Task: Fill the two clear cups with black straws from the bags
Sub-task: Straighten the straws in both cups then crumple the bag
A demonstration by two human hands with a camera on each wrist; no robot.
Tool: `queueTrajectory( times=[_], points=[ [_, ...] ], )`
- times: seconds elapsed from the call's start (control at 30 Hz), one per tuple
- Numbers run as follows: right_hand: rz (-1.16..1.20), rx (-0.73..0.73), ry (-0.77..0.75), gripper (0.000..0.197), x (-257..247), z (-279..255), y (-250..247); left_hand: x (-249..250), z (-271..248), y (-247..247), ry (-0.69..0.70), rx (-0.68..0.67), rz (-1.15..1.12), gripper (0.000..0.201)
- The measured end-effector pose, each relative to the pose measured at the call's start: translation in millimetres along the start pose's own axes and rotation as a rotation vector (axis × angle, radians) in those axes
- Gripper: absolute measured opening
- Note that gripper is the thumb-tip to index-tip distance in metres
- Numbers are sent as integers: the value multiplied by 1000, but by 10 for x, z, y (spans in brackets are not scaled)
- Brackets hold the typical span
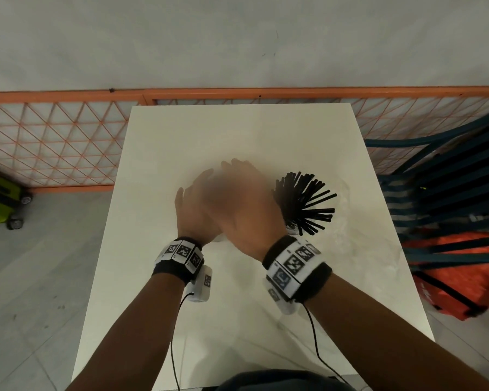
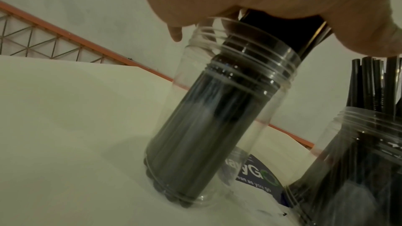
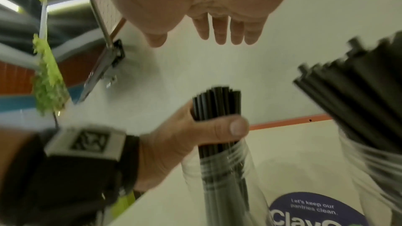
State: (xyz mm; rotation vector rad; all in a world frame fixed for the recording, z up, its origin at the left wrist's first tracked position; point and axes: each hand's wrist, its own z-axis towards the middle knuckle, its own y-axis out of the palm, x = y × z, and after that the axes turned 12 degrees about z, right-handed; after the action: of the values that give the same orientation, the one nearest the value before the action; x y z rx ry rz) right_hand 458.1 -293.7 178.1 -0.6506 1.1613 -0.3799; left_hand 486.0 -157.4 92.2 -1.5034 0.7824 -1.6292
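Straws (image 3: 216, 104) within left fingers (image 3: 230, 127), seemingly.

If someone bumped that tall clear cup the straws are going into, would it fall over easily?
Probably yes. The clear cup is tall and narrow on a small base, and already leans. Its thin plastic looks light. The left hand grips the straw bundle above the rim, which likely steadies it.

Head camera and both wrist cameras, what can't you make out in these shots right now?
- Head view: the left cup is hidden under the blurred right hand and left hand.
- Left wrist view: the tops of the straw bundle are covered by the palm.
- Right wrist view: the sticker is cut off by the bottom edge; the second cup is motion-blurred.
- The bags: only faint clear plastic shows, contents unreadable.
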Motion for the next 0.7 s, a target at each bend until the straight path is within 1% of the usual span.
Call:
queueTrajectory(
  times=[0.1,0.17,0.23,0.3,0.33,0.37,0.4,0.43,0.47,0.5,0.53,0.57,0.6,0.63,0.67,0.7],
  points=[
    [95,116,43,65,-48,-166,-304,-21,2,-24,1,-26,-20,96],
    [145,195,70,60,-46,-283,-491,-31,5,-18,10,-49,-15,111],
    [141,243,60,56,-12,-384,-663,-38,9,-31,14,-65,-18,126],
    [123,270,46,52,60,-465,-834,-65,-10,-85,12,-23,-53,138],
    [117,282,48,49,109,-506,-927,-81,-43,-118,3,32,-94,141],
    [106,293,51,47,164,-546,-1018,-94,-103,-146,-16,113,-154,140],
    [92,301,58,45,228,-596,-1103,-101,-201,-156,-38,205,-216,134],
    [76,303,70,45,299,-649,-1173,-77,-330,-161,-62,287,-258,122],
    [57,295,89,46,375,-709,-1230,-21,-478,-161,-65,340,-271,105],
    [33,272,121,51,463,-777,-1263,60,-632,-155,-28,343,-272,87],
    [11,235,168,59,552,-849,-1277,157,-778,-139,46,290,-276,73],
    [2,185,226,71,643,-919,-1270,274,-888,-115,122,180,-295,68],
    [7,127,288,86,731,-974,-1248,391,-953,-70,169,34,-313,71],
    [17,65,345,102,817,-1016,-1214,506,-973,-12,191,-109,-312,83],
    [21,8,390,117,902,-1038,-1173,591,-947,75,196,-215,-303,102],
    [20,-37,421,129,986,-1040,-1134,667,-889,156,173,-286,-304,119]
  ],
)
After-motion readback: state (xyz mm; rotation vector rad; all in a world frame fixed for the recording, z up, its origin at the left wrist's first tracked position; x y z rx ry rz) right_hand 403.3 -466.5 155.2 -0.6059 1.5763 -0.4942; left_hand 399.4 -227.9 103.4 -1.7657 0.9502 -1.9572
